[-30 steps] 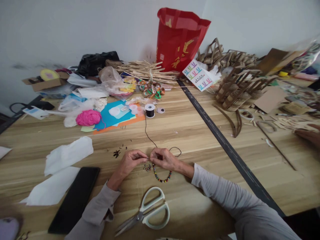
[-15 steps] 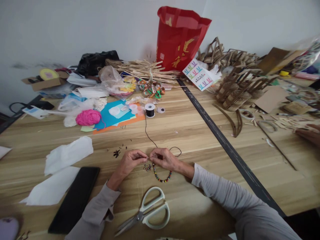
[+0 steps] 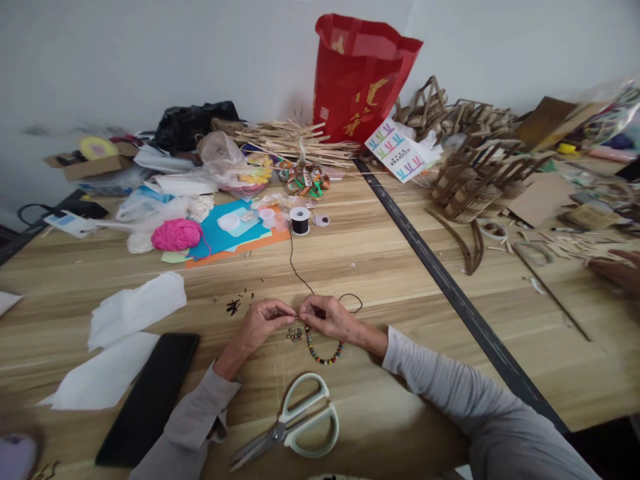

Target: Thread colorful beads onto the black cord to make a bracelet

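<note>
Pinching black cord (image 3: 299,269) between both hands, left hand (image 3: 261,321) and right hand (image 3: 326,316), you work at a cluttered wooden table (image 3: 390,267) against a white wall (image 3: 125,60); a card (image 3: 397,151) reads "COFFEE".

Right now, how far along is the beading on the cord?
Done: a curved run of coloured beads already hangs on the black cord. In hand: the left hand and right hand pinch the cord end together. Left: a few loose beads lie unstrung, and the cord runs uncut to its spool; the scissors lie untouched.
</note>
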### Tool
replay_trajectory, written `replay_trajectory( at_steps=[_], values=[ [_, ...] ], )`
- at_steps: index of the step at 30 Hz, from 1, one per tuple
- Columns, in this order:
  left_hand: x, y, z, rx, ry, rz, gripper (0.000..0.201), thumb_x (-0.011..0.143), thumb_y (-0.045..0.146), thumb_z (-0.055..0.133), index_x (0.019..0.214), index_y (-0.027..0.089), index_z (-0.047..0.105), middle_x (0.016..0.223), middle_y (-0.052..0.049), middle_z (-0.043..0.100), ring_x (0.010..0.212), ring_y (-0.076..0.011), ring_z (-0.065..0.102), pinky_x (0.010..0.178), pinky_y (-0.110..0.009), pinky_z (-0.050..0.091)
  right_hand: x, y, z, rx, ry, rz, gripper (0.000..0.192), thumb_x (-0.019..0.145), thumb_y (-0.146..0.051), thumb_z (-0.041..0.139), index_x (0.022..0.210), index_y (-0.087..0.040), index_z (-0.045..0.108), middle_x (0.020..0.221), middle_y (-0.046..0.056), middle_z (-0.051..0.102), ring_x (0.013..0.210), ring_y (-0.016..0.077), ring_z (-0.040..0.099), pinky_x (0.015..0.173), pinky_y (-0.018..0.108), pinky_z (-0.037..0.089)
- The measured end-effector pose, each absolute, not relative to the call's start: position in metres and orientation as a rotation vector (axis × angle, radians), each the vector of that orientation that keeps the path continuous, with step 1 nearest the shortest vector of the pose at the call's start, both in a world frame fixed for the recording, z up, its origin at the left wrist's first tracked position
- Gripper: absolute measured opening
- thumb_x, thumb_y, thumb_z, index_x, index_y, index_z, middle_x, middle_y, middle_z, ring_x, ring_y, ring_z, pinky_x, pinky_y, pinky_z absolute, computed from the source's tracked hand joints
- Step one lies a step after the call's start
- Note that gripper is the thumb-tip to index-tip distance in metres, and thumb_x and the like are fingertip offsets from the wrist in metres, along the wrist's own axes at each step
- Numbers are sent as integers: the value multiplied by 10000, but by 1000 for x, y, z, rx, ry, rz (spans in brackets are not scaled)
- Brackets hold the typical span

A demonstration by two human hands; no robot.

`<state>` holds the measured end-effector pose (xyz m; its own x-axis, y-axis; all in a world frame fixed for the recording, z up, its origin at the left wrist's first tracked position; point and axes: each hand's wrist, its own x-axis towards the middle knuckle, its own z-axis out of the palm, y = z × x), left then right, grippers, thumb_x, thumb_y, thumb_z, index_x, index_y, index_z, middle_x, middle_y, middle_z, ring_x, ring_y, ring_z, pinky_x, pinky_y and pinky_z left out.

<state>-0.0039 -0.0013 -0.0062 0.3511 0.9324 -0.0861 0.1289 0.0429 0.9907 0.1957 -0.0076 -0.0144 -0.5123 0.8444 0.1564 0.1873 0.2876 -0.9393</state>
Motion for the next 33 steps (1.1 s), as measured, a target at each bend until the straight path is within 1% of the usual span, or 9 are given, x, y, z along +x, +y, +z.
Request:
replay_trajectory(
  at_steps=[18,26,33],
  values=[
    [-3,-1,-7,1377,1041,857,116,598,186,770,685,129,719,622,-30,720,572,-136,624,569,-224,488,195,-8,-14,-926,-1906,1218,88,840,-193,548,806,-123,590,614,-34,480,539,67,401,496,167,317],
    [-4,-1,-8,1387,1033,858,107,611,177,771,691,132,716,634,-27,717,587,-132,627,583,-218,486,195,-7,-13,-926,-1904,1231,114,843,-224,558,816,-121,598,607,-36,479,536,69,399,498,171,317],
    [-5,0,-7,1408,1041,838,105,621,182,764,698,132,714,644,-28,713,603,-139,628,598,-230,490,195,-8,-13,-926,-1905,1224,103,840,-213,556,812,-121,593,609,-35,472,536,71,395,494,174,312]
  ],
)
